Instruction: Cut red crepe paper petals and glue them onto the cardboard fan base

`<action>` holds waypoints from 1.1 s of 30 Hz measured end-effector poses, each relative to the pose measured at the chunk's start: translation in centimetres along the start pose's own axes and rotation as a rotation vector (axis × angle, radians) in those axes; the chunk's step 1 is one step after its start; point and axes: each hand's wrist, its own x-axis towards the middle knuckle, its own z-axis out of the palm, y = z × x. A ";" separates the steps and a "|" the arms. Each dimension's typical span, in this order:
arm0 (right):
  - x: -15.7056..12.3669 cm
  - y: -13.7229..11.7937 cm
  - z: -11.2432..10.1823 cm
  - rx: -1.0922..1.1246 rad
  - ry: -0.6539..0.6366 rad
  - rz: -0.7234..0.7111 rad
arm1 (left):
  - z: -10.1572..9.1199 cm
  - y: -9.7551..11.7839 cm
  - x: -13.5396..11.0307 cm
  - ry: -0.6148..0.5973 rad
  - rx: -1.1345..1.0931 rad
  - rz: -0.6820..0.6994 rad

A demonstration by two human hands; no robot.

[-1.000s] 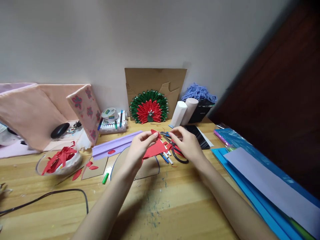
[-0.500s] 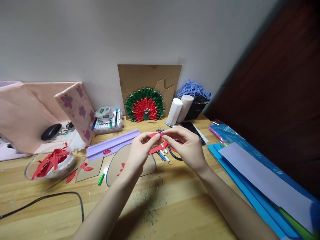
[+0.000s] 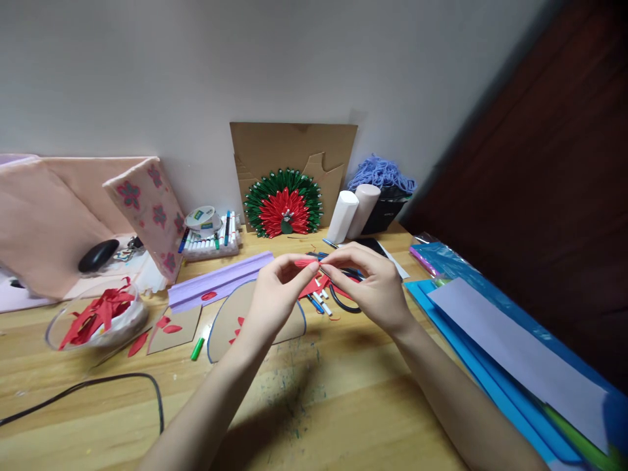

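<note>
My left hand [image 3: 279, 284] pinches a small piece of red crepe paper [image 3: 305, 263] between thumb and fingers. My right hand [image 3: 370, 284] meets it from the other side, thumb and fingertips closed at the paper's end. The fingers cover much of the piece. Under and behind the hands lie a red strip [image 3: 311, 286], several markers [image 3: 321, 304] and black-handled scissors [image 3: 338, 297]. Below my left wrist is a rounded cardboard piece [image 3: 289, 327] with a blue edge, bearing red petals [image 3: 237, 330].
Left stands a clear bowl [image 3: 52, 333] of red strips, with a cardboard scrap [image 3: 189, 327], green cap [image 3: 197, 349] and purple crepe paper [image 3: 220, 280] nearby. A red-green peacock craft [image 3: 287, 203] on cardboard leans on the wall. Blue sheets [image 3: 456, 333] lie right; a black cable [image 3: 98, 379] lies front left.
My hands stay close together at nearly the same spot. My right fingertips have drawn in to the end of the red paper. The whole view has shifted very slightly.
</note>
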 end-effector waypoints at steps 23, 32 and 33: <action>-0.3 -0.2 0.1 0.195 -0.077 0.210 | -1.0 1.1 -0.8 -0.032 0.549 0.449; -0.1 -0.2 -0.8 0.048 -0.061 -0.092 | -1.0 0.9 -0.3 -0.078 0.265 0.148; -0.1 -0.1 -1.0 0.008 -0.060 -0.144 | -0.9 0.9 -0.3 -0.090 0.242 0.126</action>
